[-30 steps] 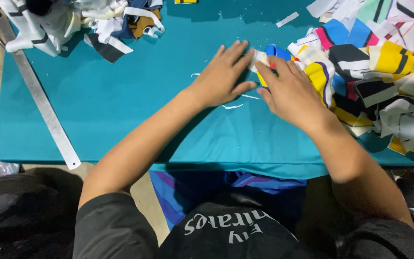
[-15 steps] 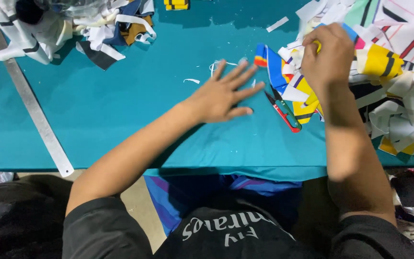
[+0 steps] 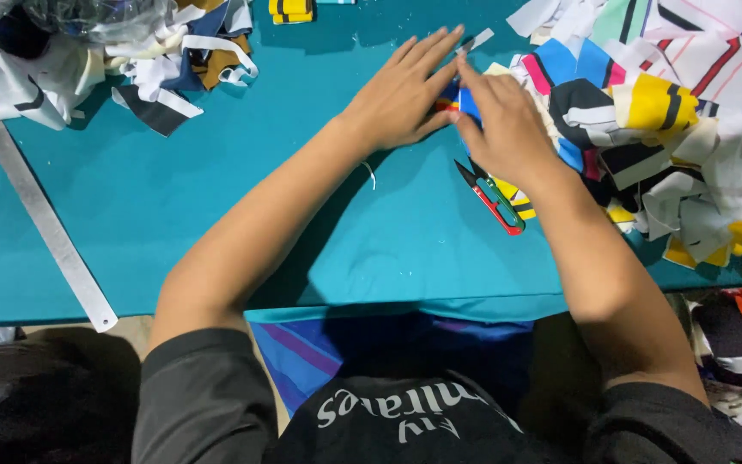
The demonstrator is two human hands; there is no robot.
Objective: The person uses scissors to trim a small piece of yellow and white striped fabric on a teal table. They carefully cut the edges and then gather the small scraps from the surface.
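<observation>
My left hand [image 3: 401, 90] lies flat, fingers spread, on a small striped fabric piece [image 3: 453, 99] on the teal table [image 3: 216, 189]. My right hand [image 3: 504, 129] presses on the same piece right beside it, fingers bent down over the blue edge. Most of the piece is hidden under both hands. A red and green thread snipper [image 3: 493, 198] lies on the table just below my right wrist, untouched.
A large heap of colourful striped fabric scraps [image 3: 672, 129] fills the right side. Another pile of white, black and brown scraps [image 3: 105, 51] sits at the top left. A long metal ruler [image 3: 40, 215] lies along the left edge. A yellow-black scrap [image 3: 292, 10] is at the top.
My right hand came back from the scrap heap to the fabric piece beside my left hand. My left hand stayed flat on the piece.
</observation>
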